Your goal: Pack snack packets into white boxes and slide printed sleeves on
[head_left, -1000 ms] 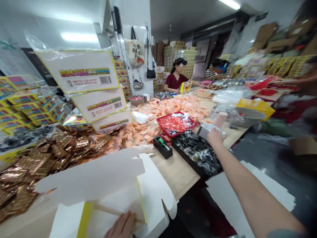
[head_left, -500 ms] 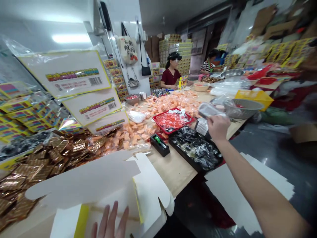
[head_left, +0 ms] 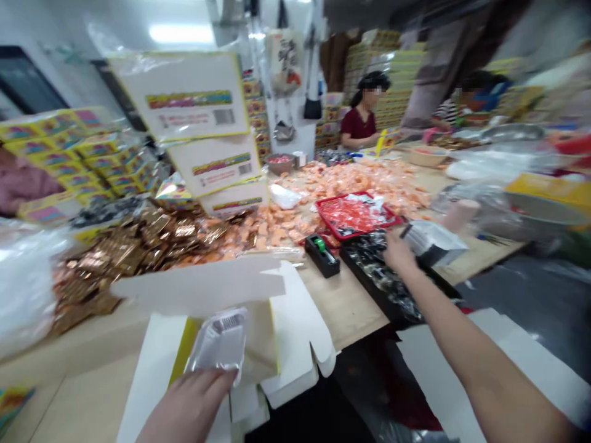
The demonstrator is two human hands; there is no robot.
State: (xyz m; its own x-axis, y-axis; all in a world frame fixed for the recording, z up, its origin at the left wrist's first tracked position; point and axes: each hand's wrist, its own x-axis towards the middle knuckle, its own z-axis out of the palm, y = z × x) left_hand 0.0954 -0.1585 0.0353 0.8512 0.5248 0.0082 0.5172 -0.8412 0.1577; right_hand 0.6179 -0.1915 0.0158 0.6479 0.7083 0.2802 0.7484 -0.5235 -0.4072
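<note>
My left hand (head_left: 189, 403) sits at the bottom of the view, gripping a clear plastic packet with a barcode label (head_left: 218, 341). The packet is held over an open white cardboard box with yellow edges (head_left: 295, 326), whose flaps stand apart. My right hand (head_left: 399, 253) is low over a black tray of dark plastic-wrapped packets (head_left: 357, 277). Against its thumb side is a silvery plastic packet (head_left: 434, 243), which seems pinched in that hand, though blur hides the grip.
Orange sweets (head_left: 355, 184) cover the table around a red tray (head_left: 355, 215). Gold-brown packets (head_left: 124, 252) lie left, beside stacked printed boxes. A black tape dispenser (head_left: 322, 255) stands near my right hand. Flat white card (head_left: 462, 363) lies lower right. Two co-workers (head_left: 362, 117) sit beyond the table.
My left hand, open and empty before, now holds the barcoded packet over the box. My right hand has dropped toward the black tray. The whole view has swung and tilted.
</note>
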